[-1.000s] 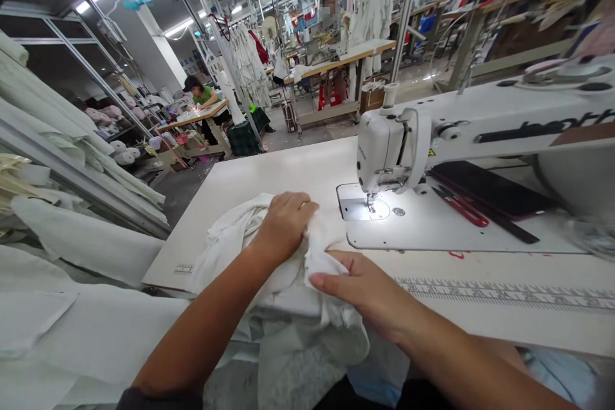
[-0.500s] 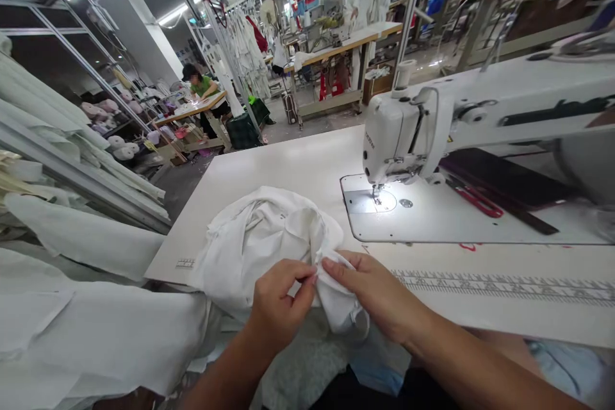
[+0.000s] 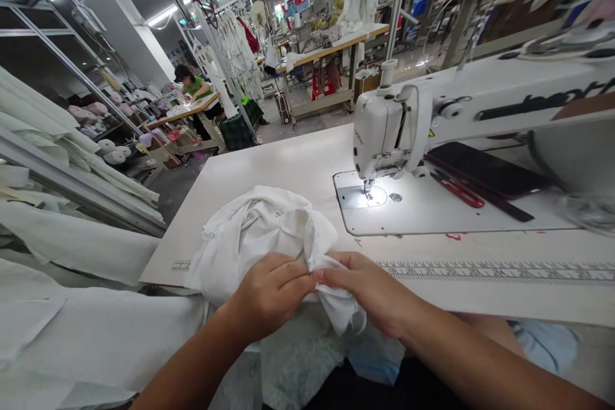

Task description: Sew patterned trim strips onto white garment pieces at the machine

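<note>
the white cloth (image 3: 259, 234) lies bunched on the table (image 3: 269, 163), to the left of the sewing machine (image 3: 384, 134) and well apart from its lit needle area. its bulk spreads forward and leftward from the hands, while a gathered fold runs from the far side back toward the person, passing between the two hands, its loose end drooping at the near edge of the table

the left hand (image 3: 271, 291) is curled, thumb and fingers brought together on the fold; it sits nearer the bulk of the cloth. the right hand (image 3: 368, 285) pinches the same fold from the other side, thumb on top, and is the nearer one to the machine. the fingertips of both hands nearly meet; whether anything small sits between them is too tiny to tell

the printed ruler (image 3: 480, 272) stretches away to the right of the right hand, and red-handled snips (image 3: 464, 192) lie on the machine bed, beside a dark flat case (image 3: 485, 170)
</note>
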{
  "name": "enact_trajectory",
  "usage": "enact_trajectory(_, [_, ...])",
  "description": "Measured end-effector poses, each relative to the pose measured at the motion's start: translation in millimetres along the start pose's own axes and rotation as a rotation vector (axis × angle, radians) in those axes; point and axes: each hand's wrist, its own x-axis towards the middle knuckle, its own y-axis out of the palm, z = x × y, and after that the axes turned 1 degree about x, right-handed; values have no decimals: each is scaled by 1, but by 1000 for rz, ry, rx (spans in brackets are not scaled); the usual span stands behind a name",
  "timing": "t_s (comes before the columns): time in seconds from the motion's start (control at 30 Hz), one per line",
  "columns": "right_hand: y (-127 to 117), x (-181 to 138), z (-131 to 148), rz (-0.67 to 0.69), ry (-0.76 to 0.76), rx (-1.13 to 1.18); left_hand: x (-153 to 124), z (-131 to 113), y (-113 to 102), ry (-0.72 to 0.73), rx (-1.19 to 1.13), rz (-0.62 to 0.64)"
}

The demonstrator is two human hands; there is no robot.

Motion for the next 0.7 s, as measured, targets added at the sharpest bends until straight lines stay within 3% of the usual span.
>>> enact_trajectory(0.07, [-4, -1, 0, 15, -21, -67, 3, -2, -1, -92, -123, 41])
enact_trajectory(0.23, [-13, -6, 2, 26, -169, -496, 11, -8, -6, -402, -321, 145])
enact_trajectory(0.4, [-15, -13, 11, 157, -220, -557, 23, -9, -15, -912, -528, 338])
enact_trajectory(0.47, [-16, -14, 13, 154, -214, -586, 27, -8, -18, -993, -599, 400])
enact_trajectory(0.57, [-16, -15, 12, 71, -216, -673, 34, -6, -21, -866, -528, 342])
enact_trajectory(0.7, [-11, -18, 12, 36, -277, -804, 53, 0, -16, -321, -385, 66])
